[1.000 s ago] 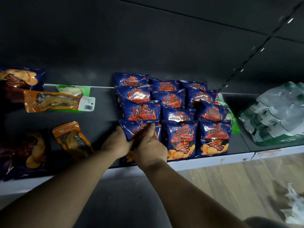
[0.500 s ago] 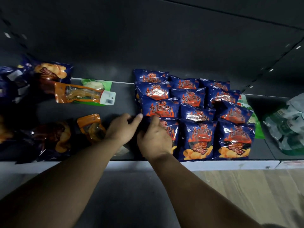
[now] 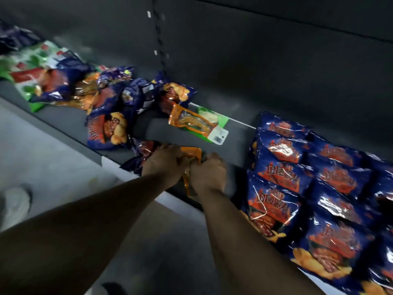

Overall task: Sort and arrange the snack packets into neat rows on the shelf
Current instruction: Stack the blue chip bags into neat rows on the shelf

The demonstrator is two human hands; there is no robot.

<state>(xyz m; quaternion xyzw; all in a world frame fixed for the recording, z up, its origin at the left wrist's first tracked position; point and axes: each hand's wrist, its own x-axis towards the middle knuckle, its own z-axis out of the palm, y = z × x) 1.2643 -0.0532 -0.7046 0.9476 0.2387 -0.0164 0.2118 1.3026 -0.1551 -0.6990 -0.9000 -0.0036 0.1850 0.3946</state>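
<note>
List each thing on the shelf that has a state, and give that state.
Orange packet: held by both hands at the shelf's front.
Left hand: gripping it.
Right hand: gripping it.
Blue packets: in overlapping rows.
Mixed pile: jumbled, unsorted.
Second orange packet: lying flat.

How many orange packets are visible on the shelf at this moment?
2. One orange packet lies near the back of the shelf on a green packet. The other orange packet is at the front edge, gripped by the left hand and right hand. The pile may hide more.
</note>
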